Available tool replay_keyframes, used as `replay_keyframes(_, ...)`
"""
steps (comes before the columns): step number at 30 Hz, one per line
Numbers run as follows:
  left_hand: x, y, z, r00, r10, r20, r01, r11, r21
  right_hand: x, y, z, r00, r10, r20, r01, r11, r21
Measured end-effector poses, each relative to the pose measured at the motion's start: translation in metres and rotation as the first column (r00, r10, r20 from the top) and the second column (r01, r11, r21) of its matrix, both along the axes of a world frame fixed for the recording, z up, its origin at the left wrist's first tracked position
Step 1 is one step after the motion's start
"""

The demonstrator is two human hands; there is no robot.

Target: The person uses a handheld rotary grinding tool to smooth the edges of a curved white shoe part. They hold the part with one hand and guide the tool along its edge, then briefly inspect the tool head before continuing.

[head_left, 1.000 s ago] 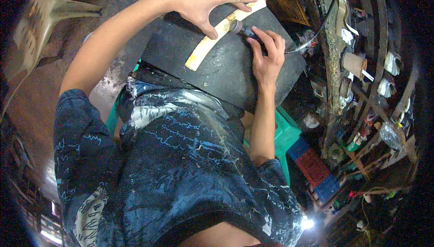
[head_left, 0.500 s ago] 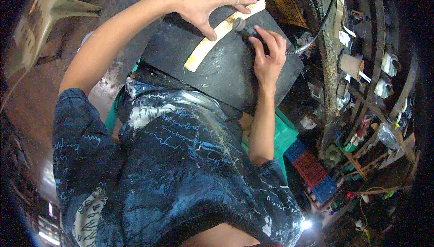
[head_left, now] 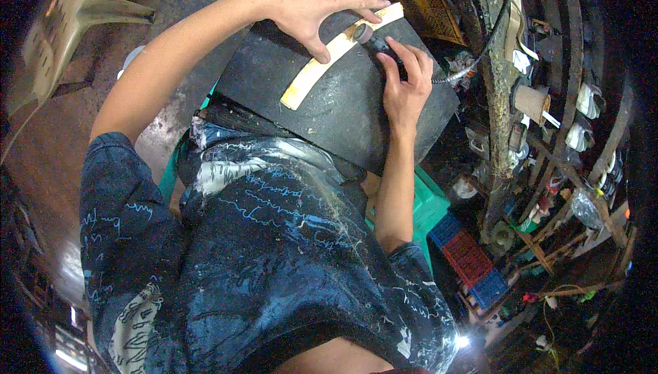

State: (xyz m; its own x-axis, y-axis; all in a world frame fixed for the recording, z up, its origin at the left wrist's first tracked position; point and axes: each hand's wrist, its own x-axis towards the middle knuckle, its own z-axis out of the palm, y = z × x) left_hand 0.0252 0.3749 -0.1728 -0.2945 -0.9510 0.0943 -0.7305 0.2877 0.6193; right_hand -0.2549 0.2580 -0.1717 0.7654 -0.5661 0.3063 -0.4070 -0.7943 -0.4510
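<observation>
1. The pale curved strip (head_left: 305, 83) lies on the dark tabletop (head_left: 336, 117), its lower end toward the person and its upper end slanting away to the right.
2. The left grip (head_left: 306, 9) is spread wide above the strip: the thumb tip rests on its middle stretch and the fingertips touch down near its upper end, so part of the strip lies bare between them. The lower end extends well past the thumb, toward the person.
3. The right grip (head_left: 407, 85) is closed around a dark handheld tool (head_left: 378, 45), thumb and fingers meeting about its body; this grip lies to the right of the strip, just beside it and apart from it.
4. The tool's round grey head (head_left: 363, 33) is at the strip's right edge, between the left thumb and fingertips, beside a darker patch; whether it touches the strip I cannot tell.
5. A silvery cable (head_left: 456, 76) shows beyond the right grip.
</observation>
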Motion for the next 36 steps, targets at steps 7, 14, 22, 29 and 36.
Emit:
replay_keyframes(7, 0.001, 0.001, 0.004, 1.0, -0.011, -0.022, 0.011, 1.0, 0.011, 0.001, 0.005, 0.005, 1.0, 0.006, -0.018, -0.007, 1.0, -0.03)
replay_keyframes(14, 0.0, 0.002, 0.004, 1.0, -0.007, -0.007, 0.006, 0.999, -0.036, 0.0, 0.002, 0.005, 1.0, 0.003, 0.006, -0.003, 1.0, -0.019)
replay_keyframes(22, -0.001, -0.002, -0.003, 1.0, 0.0, -0.013, 0.001, 0.999, 0.05, 0.002, 0.001, -0.001, 0.999, -0.028, 0.028, 0.028, 1.0, -0.009)
replay_keyframes(29, -0.001, 0.0, -0.002, 0.998, 0.002, 0.063, -0.003, 1.0, 0.015, 0.006, 0.0, -0.002, 1.0, 0.014, 0.026, -0.013, 0.999, -0.047)
replay_keyframes(36, -0.003, 0.001, 0.001, 0.999, 0.024, 0.031, -0.025, 1.0, 0.014, 0.006, 0.004, -0.001, 1.0, 0.002, 0.016, -0.001, 1.0, -0.02)
